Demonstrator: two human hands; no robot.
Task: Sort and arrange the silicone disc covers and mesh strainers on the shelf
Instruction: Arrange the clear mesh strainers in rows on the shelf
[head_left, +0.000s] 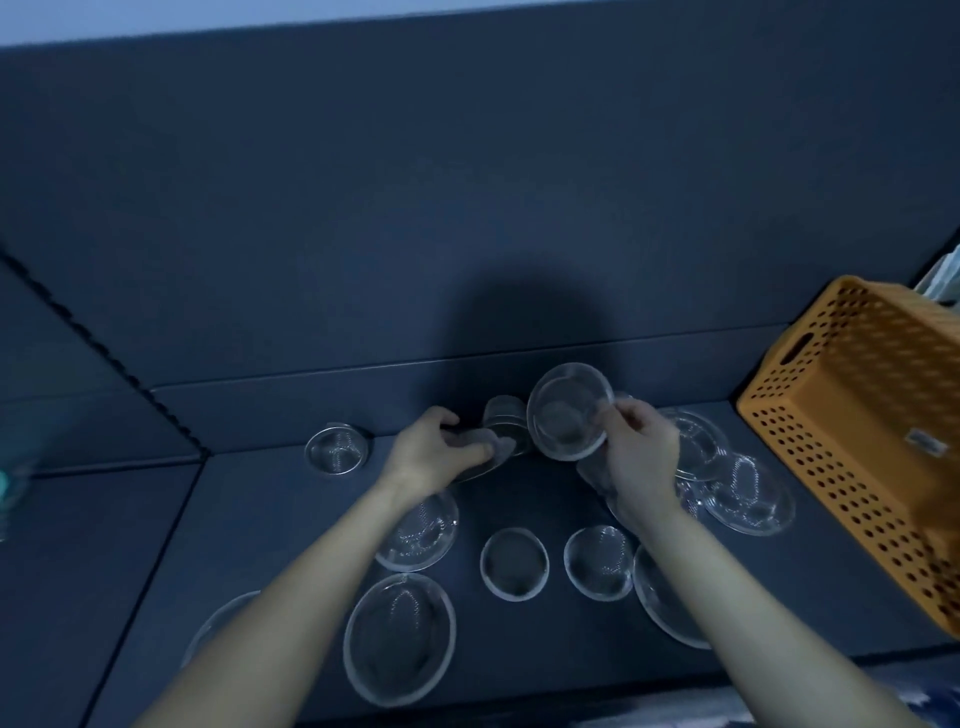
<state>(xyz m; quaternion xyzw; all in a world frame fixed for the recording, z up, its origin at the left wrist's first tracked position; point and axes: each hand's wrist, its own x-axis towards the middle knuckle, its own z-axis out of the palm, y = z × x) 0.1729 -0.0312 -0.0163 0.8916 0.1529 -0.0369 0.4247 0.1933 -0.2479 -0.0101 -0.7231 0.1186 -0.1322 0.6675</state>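
Several clear round discs lie scattered on the dark shelf (519, 493). My right hand (636, 457) pinches a medium clear disc (569, 410) by its right edge and holds it tilted above the shelf. My left hand (436, 449) grips the rim of another clear disc (483, 465) lying near the back step, next to a small upright stack of discs (506, 421). A small disc (337, 449) sits alone at the back left. Larger discs lie near me, one (399, 638) under my left forearm and one (514, 564) between my arms.
An orange perforated basket (862, 431) lies tipped at the right, close to the overlapping discs (748, 493) beside my right hand. A raised step runs along the back of the shelf. A teal object (8, 483) shows at the far left edge.
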